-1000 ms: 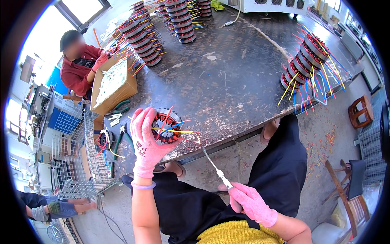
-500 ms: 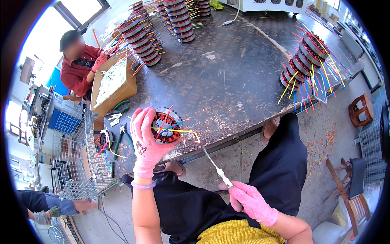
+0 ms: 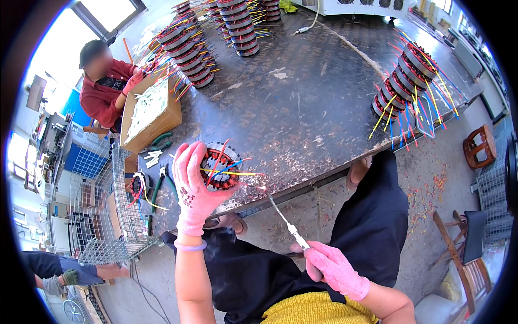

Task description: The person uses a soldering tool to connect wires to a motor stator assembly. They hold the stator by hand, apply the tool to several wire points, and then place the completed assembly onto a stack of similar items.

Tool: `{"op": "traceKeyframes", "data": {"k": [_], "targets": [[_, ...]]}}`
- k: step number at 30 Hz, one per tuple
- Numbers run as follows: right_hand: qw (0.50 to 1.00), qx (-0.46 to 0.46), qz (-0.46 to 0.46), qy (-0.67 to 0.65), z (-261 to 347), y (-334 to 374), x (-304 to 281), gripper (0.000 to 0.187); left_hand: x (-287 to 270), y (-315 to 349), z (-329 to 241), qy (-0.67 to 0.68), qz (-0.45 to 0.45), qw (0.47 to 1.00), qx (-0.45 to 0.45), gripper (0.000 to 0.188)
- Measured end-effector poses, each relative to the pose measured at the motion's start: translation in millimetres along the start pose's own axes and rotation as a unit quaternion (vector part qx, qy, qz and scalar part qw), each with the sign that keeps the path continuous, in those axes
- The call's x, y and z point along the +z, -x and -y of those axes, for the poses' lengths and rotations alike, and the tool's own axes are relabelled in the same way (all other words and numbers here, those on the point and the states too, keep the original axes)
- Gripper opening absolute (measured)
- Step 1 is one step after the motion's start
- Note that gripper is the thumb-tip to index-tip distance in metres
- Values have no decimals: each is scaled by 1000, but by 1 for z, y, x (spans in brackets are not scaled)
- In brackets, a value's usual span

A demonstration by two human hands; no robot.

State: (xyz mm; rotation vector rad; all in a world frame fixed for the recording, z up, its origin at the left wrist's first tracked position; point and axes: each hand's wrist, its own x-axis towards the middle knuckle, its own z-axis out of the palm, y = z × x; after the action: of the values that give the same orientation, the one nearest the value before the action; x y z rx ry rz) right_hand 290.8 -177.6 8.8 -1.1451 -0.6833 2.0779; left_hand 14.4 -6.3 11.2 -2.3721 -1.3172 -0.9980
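My left hand (image 3: 192,181), in a pink glove, grips a ring-shaped motor stator (image 3: 233,153) near the table's front edge. The stator has red windings, and red, blue and yellow wires (image 3: 245,174) stick out of it, several toward the right. Gloved in pink too, my right hand (image 3: 335,268) is closed round the pale handle of a slim torch (image 3: 293,229). Its thin metal tube slants up and left past the table edge. A small bright glow (image 3: 263,187) shows just beyond the tube's tip, at the end of a red wire.
Stacked stators (image 3: 403,81) with loose wires stand at the right; more stacks (image 3: 186,54) are at the back left. A cardboard box (image 3: 167,116), pliers (image 3: 156,190) and a wire cage (image 3: 116,200) lie left. One co-worker (image 3: 105,81) sits beyond the box; another person (image 3: 67,270) is lower left.
The bright glow has shrunk and no longer reaches up to the yellow wire's end; it now sits at the red wire's end. Both hands have barely moved.
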Motion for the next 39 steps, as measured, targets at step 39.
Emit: {"op": "traceKeyframes", "data": {"k": [39], "targets": [[999, 13, -47, 23, -26, -11, -19, 36, 0, 4, 8, 139, 317, 936, -70, 98]]}}
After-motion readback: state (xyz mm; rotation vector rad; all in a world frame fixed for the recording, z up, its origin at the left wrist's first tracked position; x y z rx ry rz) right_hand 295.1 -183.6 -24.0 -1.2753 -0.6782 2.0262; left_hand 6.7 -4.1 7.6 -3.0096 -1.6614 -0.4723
